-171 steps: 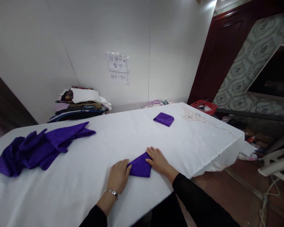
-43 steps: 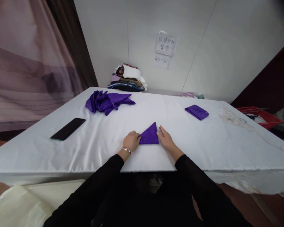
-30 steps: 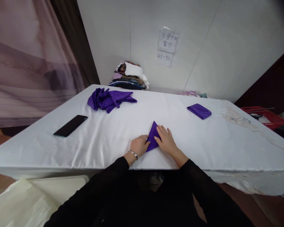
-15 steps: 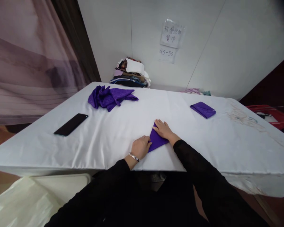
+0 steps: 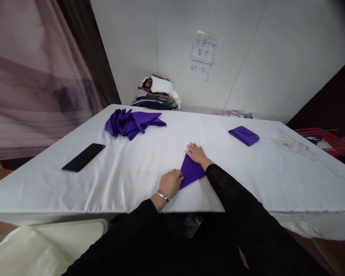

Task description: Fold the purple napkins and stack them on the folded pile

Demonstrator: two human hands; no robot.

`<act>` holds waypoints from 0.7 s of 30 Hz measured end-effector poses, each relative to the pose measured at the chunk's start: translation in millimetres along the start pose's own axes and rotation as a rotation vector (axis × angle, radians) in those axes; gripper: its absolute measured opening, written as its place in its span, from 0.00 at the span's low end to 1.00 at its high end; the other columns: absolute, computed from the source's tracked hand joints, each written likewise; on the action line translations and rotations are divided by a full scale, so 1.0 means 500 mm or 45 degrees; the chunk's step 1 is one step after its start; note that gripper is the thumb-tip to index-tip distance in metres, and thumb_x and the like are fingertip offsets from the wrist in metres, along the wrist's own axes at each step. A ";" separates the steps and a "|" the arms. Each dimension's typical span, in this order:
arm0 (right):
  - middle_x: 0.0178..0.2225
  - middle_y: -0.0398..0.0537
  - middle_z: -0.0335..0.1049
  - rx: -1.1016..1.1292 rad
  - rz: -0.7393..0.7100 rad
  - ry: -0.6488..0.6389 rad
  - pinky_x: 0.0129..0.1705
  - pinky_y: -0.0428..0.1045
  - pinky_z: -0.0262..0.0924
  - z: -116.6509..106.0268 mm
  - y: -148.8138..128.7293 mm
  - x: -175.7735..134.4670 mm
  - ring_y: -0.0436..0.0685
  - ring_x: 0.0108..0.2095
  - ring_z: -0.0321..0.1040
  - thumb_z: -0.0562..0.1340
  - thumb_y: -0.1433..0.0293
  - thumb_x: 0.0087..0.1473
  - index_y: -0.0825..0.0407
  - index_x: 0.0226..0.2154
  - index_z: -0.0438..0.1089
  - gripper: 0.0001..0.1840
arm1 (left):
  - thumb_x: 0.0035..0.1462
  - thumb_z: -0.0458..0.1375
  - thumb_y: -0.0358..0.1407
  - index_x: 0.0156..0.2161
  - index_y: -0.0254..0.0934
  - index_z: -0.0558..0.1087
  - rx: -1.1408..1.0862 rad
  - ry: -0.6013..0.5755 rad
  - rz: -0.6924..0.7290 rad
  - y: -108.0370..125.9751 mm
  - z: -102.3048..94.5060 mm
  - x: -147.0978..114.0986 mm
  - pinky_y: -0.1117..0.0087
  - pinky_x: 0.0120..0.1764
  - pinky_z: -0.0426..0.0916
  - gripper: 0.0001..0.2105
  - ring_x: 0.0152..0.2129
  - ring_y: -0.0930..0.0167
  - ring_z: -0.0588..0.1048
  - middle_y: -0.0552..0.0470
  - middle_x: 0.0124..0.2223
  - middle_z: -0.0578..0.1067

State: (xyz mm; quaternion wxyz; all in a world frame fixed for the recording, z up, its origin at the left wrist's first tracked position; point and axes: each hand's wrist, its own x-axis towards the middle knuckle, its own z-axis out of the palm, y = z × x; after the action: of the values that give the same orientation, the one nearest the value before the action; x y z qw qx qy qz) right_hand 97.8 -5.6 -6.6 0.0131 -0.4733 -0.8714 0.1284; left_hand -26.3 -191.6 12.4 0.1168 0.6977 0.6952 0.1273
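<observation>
A purple cloth napkin, folded into a small triangle, lies flat on the white tablecloth near the front edge. My left hand, a silver bracelet at its wrist, is closed with fingers and thumb at the napkin's left edge. On the upper corner my right hand lies flat, its fingers stretched out and pressing the cloth down. A second folded purple napkin rests farther back on the right. A crumpled heap of purple cloth sits at the back left.
A dark phone lies on the left of the table. Folded clothes are piled against the wall behind the table, below a handwritten sign. A red basket stands beyond the right edge. A pale chair is at the lower left.
The view has tipped slightly, so the table appears a little lower. My right hand stays at the napkin's upper corner and my left keeps its hold on the edge.
</observation>
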 end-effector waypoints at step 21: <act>0.67 0.54 0.31 0.095 0.144 -0.049 0.61 0.64 0.28 -0.015 0.011 0.026 0.66 0.66 0.27 0.44 0.44 0.55 0.50 0.64 0.46 0.41 | 0.61 0.52 0.34 0.36 0.40 0.68 -0.019 0.012 0.007 -0.002 0.001 0.000 0.71 0.37 0.63 0.03 0.36 0.72 0.73 0.53 0.39 0.74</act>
State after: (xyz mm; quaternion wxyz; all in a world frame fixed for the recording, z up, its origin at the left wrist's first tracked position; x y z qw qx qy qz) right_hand 96.5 9.6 -1.7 0.0067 -0.5185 -0.8379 0.1702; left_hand -27.3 -191.9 11.6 0.1184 0.6980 0.6930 0.1359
